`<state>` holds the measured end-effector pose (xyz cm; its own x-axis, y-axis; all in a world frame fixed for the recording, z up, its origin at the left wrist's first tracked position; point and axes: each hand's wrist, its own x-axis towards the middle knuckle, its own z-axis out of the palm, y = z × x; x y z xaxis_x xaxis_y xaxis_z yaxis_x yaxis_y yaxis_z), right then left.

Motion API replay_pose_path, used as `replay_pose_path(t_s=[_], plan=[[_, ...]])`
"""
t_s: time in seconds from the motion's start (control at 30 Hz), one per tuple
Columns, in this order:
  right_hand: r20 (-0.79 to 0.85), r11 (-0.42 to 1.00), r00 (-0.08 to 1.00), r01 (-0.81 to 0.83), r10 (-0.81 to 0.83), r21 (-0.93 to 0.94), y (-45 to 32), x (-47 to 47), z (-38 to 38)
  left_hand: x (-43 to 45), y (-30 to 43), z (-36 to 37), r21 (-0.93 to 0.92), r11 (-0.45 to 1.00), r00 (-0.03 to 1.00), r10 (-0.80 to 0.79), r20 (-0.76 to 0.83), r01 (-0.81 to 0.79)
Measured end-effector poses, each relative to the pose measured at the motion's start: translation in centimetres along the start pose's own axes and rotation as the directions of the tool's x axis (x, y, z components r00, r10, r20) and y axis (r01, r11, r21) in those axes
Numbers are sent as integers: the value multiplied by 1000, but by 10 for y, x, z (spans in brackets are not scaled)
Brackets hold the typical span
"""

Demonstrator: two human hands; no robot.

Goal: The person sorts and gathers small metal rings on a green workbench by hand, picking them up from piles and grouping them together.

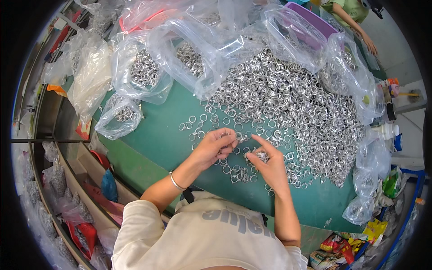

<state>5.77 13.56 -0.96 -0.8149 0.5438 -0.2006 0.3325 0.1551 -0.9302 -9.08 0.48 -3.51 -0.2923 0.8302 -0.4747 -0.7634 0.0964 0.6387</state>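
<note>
A large heap of silver-coloured metal rings [297, 98] covers the right of the green tabletop [162, 135], with loose rings scattered along its near edge. My left hand [219, 145] is over these loose rings, its fingers curled around a few rings, some showing at the fingertips. Just to its right, my right hand [268, 160] holds a small cluster of rings [262, 156] in its palm, with thumb and index finger apart. The index fingertip is close to rings near my left fingertips; whether it touches them I cannot tell.
Clear plastic bags of rings [145, 72] line the far side, beside a purple plastic basket [314, 20]. A smaller open bag [118, 118] lies at the left. Shelves with bagged rings [55, 179] stand at far left. Another person's arm [354, 25] shows at top right.
</note>
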Motion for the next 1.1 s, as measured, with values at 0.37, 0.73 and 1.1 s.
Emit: replay_pose_path(t_s=[0.37, 0.73, 1.1], plan=[[-177, 947, 943, 246, -283, -205, -3, 0, 14, -12, -10, 11, 619, 667, 892, 432, 132, -415], [-98, 876, 936, 274, -337, -396, -7, -10, 11, -16, -21, 4, 625, 718, 942, 324, 92, -308], [78, 966, 968, 245, -239, -82, -11, -12, 1, -25, -5, -2, -104, 945, 933, -282, 226, 311]])
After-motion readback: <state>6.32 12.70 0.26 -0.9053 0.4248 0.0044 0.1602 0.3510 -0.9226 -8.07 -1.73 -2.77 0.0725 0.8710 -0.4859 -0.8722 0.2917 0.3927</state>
